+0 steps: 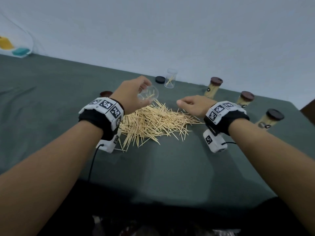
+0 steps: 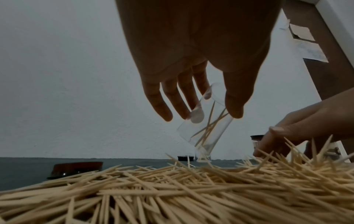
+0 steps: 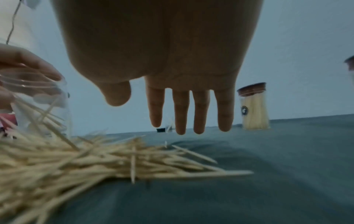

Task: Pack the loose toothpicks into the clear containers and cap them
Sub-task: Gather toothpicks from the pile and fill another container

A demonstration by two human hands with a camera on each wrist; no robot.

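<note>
A big heap of loose toothpicks [image 1: 153,123] lies on the green cloth in the middle. My left hand [image 1: 134,92] grips a clear container [image 1: 149,94] tilted above the heap's far edge, a few toothpicks inside it [image 2: 205,128]. The same container [image 3: 41,106] shows at the left of the right wrist view. My right hand [image 1: 194,103] hovers over the heap's right end, fingers straight and pointing down [image 3: 189,110], holding nothing. A second clear container [image 1: 171,78] with a few toothpicks stands uncapped at the back, a black cap [image 1: 160,79] beside it.
Three filled, capped containers stand along the right: [image 1: 214,86], [image 1: 245,99], [image 1: 269,120]. A brown cap [image 1: 106,94] lies left of my left hand. The table [image 1: 51,92] meets a pale wall at the back. A clear bag with yellow and teal items [image 1: 18,48] sits far left.
</note>
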